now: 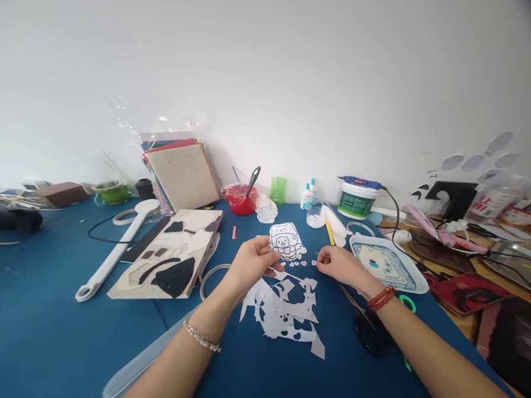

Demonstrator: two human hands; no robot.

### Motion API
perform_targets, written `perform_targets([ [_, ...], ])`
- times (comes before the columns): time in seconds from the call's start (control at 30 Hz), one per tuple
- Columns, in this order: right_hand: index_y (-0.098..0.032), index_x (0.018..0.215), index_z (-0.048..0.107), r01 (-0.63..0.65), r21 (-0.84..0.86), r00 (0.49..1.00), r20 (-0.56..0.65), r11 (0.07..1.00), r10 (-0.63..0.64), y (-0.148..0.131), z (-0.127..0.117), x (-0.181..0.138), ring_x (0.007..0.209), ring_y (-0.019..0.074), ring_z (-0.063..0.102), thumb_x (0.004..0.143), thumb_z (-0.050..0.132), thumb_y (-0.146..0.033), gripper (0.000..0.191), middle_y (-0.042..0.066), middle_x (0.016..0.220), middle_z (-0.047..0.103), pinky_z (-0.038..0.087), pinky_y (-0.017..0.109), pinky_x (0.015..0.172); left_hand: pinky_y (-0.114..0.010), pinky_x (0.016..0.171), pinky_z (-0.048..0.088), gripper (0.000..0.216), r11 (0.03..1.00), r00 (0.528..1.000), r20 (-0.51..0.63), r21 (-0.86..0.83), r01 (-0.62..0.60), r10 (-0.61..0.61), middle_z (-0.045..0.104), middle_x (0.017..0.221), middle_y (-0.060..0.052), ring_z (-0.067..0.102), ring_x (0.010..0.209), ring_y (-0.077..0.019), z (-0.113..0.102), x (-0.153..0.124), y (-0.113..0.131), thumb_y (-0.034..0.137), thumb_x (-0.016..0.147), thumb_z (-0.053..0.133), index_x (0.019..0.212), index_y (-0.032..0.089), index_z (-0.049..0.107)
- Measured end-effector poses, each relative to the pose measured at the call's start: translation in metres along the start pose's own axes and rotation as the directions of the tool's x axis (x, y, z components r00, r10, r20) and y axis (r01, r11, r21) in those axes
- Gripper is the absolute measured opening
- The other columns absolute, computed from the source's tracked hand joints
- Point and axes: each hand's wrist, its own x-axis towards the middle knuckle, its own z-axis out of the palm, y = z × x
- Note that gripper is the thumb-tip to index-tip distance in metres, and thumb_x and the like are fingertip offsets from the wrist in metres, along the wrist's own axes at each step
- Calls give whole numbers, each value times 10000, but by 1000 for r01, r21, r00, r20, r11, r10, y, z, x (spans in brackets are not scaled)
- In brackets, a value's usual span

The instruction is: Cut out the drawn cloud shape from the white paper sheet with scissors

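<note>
My left hand (256,262) pinches the left edge of a white paper cutout (286,240) with a line-drawn bear-like figure on it. To the right, the thumb and finger of my right hand (342,266) are closed on a small white paper piece (314,262). Several tiny paper bits (291,264) lie on the blue cloth just below the cutout. Nearer to me, between my forearms, spreads a heap of cut white paper scraps (291,310). Black-handled scissors (366,333) lie below my right hand, partly hidden by that forearm.
A stack of cut foam boards (170,254) and a long white spoon-shaped tool (117,254) lie left. A red pot (242,199), glue bottles (308,194) and a white-green tub (357,200) stand along the wall. A tray (419,280) and a cluttered wooden surface are right.
</note>
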Motion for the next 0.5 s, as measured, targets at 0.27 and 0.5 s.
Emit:
perform_targets([
  [0.27, -136, 912, 617, 54, 33, 997, -57, 998, -52, 4, 5, 0, 782, 153, 589, 931, 627, -272, 138, 27, 886, 611, 516, 318, 733, -215, 546, 493, 80, 1000, 1000, 18, -6, -5, 5, 627, 621, 3, 685, 645, -156, 0, -2, 1, 196, 790, 654, 847, 144, 631],
  [0.5, -141, 828, 602, 153, 77, 978, -155, 985, -140, 5, 8, 2, 781, 157, 566, 845, 670, -155, 71, 8, 849, 609, 474, 312, 737, -215, 537, 497, 84, 1000, 1000, 7, -13, -7, 7, 601, 579, 22, 691, 640, -160, 1, -2, 1, 227, 801, 653, 781, 155, 616],
])
